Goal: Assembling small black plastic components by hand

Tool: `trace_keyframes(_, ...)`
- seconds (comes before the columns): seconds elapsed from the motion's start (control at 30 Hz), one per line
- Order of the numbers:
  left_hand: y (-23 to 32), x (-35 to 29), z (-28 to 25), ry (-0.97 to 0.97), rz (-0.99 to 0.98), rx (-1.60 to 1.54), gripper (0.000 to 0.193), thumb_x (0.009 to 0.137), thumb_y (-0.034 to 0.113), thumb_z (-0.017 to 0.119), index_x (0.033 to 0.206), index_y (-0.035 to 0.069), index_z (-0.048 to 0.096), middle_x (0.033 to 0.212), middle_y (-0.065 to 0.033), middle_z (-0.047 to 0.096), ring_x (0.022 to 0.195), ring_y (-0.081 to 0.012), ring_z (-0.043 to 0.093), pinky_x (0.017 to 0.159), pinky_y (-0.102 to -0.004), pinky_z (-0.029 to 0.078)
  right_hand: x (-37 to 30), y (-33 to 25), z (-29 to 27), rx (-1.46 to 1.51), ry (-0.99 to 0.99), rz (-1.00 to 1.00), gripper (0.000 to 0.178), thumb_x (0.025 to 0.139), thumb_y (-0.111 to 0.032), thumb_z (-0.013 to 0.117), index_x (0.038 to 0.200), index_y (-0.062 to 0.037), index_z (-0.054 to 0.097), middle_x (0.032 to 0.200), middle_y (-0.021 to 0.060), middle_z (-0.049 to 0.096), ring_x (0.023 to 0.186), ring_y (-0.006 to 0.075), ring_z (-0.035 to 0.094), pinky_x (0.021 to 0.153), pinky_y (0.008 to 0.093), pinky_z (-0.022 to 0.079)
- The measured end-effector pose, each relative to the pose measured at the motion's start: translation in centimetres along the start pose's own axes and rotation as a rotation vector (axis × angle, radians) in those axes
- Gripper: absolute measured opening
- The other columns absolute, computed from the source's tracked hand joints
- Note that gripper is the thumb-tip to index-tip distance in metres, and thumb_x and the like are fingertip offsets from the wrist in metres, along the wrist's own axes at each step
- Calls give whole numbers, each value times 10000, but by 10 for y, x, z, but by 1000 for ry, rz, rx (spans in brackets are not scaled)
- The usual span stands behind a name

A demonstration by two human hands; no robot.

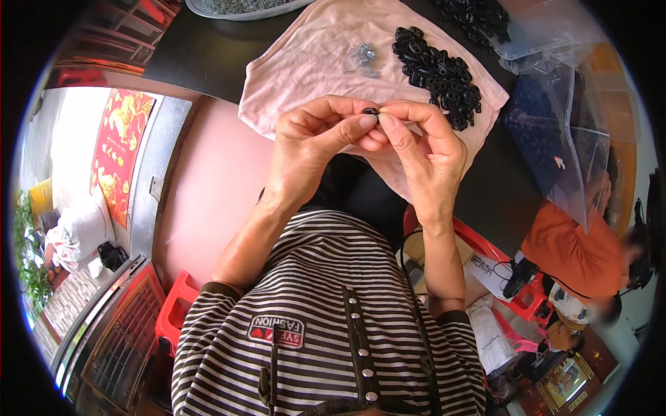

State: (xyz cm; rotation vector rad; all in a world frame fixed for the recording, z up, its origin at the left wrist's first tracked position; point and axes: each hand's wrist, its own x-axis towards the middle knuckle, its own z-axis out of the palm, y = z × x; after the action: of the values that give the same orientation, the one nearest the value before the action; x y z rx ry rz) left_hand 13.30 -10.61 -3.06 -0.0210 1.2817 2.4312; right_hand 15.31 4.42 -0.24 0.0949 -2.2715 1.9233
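Note:
My left hand [316, 142] and my right hand [423, 149] meet in front of my chest, fingertips pinched together on one small black plastic piece [371, 111]. Both hands hover over the near edge of a pink cloth [305, 62] spread on a dark table [201, 55]. On the cloth, beyond my right hand, lies a heap of several similar black pieces [440, 73]. A small cluster of silvery metal parts [364, 57] sits to the left of that heap.
Clear plastic bags [555, 132] with more black pieces lie at the table's right. A grey tray of metal parts [236, 7] is at the far edge. Red stools [177, 308] stand on the floor; a person in orange [576, 253] sits at the right.

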Motion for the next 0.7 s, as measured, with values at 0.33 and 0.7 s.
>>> trace_keyframes(0.33,-7,2,-2,-8,-56,-32,204,882,71,611,1047,-49,621,884,-116,680,784,-146,664,766,-287,551,-2,1,-4,111,66,112,125,875,-15,608,996,21,607,889,60,672,783,84,642,707,205,519)
trace_keyframes(0.7,-8,1,-3,-10,-90,-8,178,880,55,612,1010,-66,621,886,-146,675,773,-170,666,732,-272,549,0,9,-12,-229,-6,-161,92,797,34,650,878,-3,628,826,79,640,718,166,628,607,260,508)
